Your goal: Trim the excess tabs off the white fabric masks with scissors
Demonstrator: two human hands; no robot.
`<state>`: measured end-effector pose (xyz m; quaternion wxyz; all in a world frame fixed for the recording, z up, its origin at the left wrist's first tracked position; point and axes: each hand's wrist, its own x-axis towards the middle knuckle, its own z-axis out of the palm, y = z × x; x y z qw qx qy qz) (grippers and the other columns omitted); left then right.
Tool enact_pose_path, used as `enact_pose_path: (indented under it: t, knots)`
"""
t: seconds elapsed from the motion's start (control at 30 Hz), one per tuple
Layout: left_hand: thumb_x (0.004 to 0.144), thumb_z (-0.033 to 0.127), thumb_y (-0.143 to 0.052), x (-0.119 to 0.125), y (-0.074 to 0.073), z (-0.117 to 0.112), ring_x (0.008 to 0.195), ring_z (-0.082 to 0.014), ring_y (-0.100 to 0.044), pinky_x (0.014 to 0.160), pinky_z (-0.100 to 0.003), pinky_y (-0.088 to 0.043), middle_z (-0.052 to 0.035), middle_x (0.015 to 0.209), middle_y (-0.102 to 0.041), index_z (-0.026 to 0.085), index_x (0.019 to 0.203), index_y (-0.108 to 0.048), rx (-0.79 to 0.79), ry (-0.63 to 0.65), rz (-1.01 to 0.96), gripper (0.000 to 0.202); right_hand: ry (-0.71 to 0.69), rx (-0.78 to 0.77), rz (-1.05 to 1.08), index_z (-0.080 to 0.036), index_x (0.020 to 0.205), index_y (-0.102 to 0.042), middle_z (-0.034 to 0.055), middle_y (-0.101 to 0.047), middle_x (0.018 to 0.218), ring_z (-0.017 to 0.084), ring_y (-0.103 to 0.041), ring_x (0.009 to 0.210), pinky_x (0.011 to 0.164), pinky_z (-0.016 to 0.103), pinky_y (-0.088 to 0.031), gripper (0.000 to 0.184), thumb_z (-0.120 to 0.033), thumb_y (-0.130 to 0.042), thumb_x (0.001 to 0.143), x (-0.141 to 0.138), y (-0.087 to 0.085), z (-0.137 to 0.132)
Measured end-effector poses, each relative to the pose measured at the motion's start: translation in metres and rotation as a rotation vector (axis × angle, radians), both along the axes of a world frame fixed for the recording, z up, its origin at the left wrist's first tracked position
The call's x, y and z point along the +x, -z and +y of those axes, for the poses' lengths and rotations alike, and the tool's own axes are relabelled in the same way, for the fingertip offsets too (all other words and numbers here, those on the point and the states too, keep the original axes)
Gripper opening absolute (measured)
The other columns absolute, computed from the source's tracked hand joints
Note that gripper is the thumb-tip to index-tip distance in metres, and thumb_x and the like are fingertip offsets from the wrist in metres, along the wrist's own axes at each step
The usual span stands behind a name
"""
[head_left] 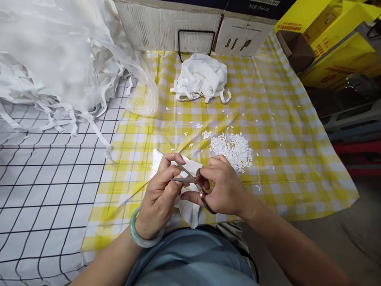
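Note:
My left hand [159,190] pinches a white fabric strip [187,208] that hangs down toward my lap. My right hand [222,186] grips small scissors [190,178] with copper-coloured handles, the blades open at the strip by my left fingertips. A green bangle [139,234] sits on my left wrist. Just beyond my right hand lies a heap of tiny white cut pieces [233,149] on the yellow checked cloth [291,159].
A bundle of white strips [202,79] lies at the far middle of the cloth. A big clear bag of white strips [59,59] fills the left, over a black-grid white sheet [44,190]. Cardboard boxes [166,26] stand behind, yellow boxes [336,43] at the right.

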<state>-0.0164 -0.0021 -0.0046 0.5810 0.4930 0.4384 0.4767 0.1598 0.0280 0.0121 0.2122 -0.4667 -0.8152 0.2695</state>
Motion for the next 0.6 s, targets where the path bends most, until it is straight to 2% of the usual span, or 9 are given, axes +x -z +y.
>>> enact_pose_path:
  t: [0.13, 0.37, 0.6]
  knots:
    - [0.097, 0.032, -0.048, 0.001, 0.001, 0.0, 0.109, -0.025, -0.044, 0.082, -0.032, -0.044, -0.0104, 0.11, -0.048, 0.02, 0.078, -0.062, 0.039, 0.008, -0.015, 0.027, 0.0, 0.0, 0.018, -0.02, 0.053, -0.048, -0.003, -0.056, 0.05, 0.013, -0.048, 0.055, 0.07, 0.034, -0.033, 0.047, -0.053, -0.076, 0.07, 0.0, 0.003, -0.001]
    - [0.098, 0.028, -0.048, 0.004, 0.003, 0.002, 0.11, -0.0236, -0.043, 0.088, -0.032, -0.042, -0.009, 0.105, -0.049, 0.02, 0.08, -0.062, 0.084, 0.014, -0.007, 0.025, 0.015, -0.021, -0.002, -0.02, 0.051, -0.047, -0.0028, -0.053, 0.049, 0.012, -0.047, 0.055, 0.07, 0.032, -0.034, 0.049, -0.054, -0.076, 0.071, 0.003, 0.005, -0.002]
    - [0.098, 0.029, -0.048, 0.024, 0.0, 0.018, 0.112, -0.0245, -0.044, 0.095, -0.035, -0.04, -0.0093, 0.102, -0.05, 0.019, 0.076, -0.062, 0.088, 0.092, 0.084, 0.028, 0.125, 0.037, -0.064, -0.019, 0.049, -0.049, -0.0018, -0.055, 0.048, 0.012, -0.046, 0.052, 0.066, 0.03, -0.032, 0.05, -0.052, -0.074, 0.076, 0.028, 0.016, -0.01]
